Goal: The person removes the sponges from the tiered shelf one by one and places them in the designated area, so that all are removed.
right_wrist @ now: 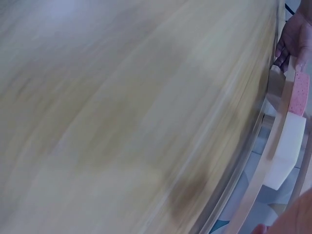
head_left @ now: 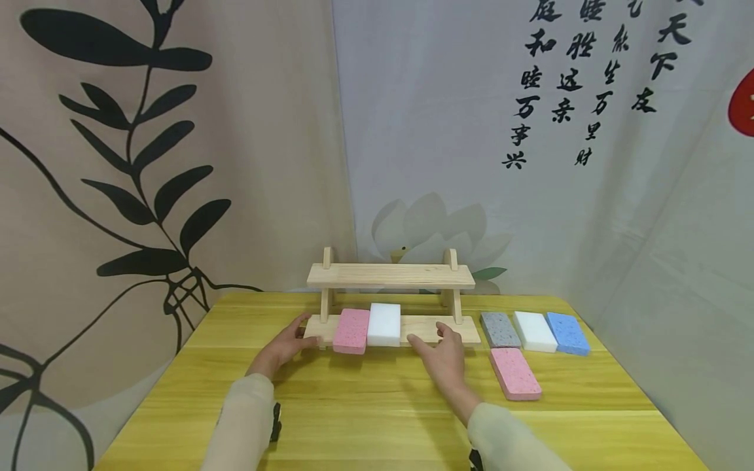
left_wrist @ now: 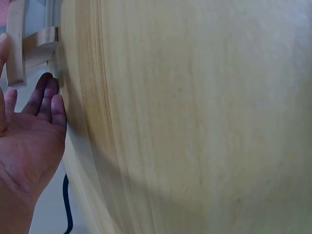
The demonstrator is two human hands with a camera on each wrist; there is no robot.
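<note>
A two-tier wooden rack [head_left: 390, 276] stands at the back of the table. On its lower board a pink sponge [head_left: 351, 331] and a white sponge [head_left: 384, 325] sit side by side, the pink one jutting slightly past the front edge. My left hand [head_left: 287, 345] grips the left end of that board, thumb in front and fingers round the end; the left wrist view shows its fingers beside the rack's foot [left_wrist: 41, 41]. Over the board's right part, just right of the white sponge, hovers my right hand [head_left: 443, 356], fingers loosely bent, holding nothing.
Right of the rack lie a grey sponge [head_left: 501, 330], another white sponge [head_left: 535, 331] and a blue sponge [head_left: 568, 333] in a row. A second pink sponge [head_left: 516, 374] lies in front of them. Printed curtains [head_left: 283, 163] hang behind the wooden table [head_left: 353, 412].
</note>
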